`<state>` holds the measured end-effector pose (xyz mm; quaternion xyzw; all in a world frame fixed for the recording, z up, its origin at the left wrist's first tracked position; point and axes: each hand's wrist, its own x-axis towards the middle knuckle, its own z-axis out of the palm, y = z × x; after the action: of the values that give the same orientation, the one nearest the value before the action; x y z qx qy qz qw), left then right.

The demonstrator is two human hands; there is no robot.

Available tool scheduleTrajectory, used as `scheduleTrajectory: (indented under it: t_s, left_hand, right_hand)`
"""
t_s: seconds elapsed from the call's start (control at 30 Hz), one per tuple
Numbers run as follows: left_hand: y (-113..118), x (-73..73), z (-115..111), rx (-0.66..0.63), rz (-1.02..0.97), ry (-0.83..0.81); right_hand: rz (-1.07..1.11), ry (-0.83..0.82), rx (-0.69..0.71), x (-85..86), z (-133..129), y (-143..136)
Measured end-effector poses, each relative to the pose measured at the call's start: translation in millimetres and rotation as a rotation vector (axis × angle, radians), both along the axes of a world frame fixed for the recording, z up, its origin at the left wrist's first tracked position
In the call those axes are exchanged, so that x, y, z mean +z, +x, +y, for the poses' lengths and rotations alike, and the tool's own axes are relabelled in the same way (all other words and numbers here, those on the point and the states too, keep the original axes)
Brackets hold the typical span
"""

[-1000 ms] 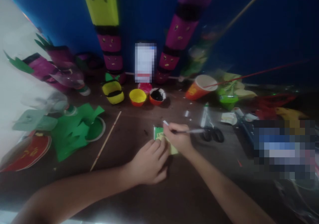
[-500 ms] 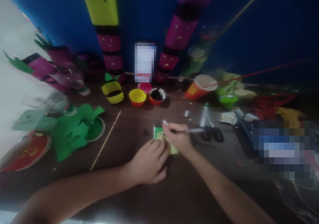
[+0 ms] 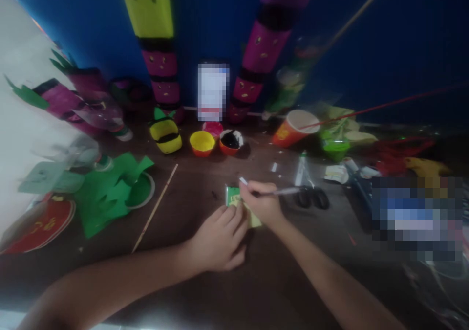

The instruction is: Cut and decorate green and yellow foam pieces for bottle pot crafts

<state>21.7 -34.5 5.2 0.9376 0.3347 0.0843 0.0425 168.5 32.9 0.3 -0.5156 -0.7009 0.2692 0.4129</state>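
My left hand lies on the dark table with its fingers curled together, pressing on a small green-and-yellow card. Its fingers hide part of the card. Against the card's right side, my right hand is closed in a pinch around a slim pen-like tool, whose long pale end points right. A small white tip shows at the fingertips; whether it belongs to the tool I cannot tell. Black-handled scissors and a white tube with a green tip lie to the right.
Behind my hands stand a yellow paint cup, a black paint cup and a pink one. A wooden stick and green sheets lie left. An orange paper cup stands back right. Purple decorated columns rise behind.
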Motion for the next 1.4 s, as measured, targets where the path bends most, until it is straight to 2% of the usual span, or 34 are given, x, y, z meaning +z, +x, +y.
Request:
scheduleTrajectory:
  t_s: [1.4]
  left_hand:
    - [0.3,1.9,0.3,-0.001,0.009,-0.014]
  right_hand:
    - [-0.012,0.027,-0.051,-1.8,-1.1,-2.3]
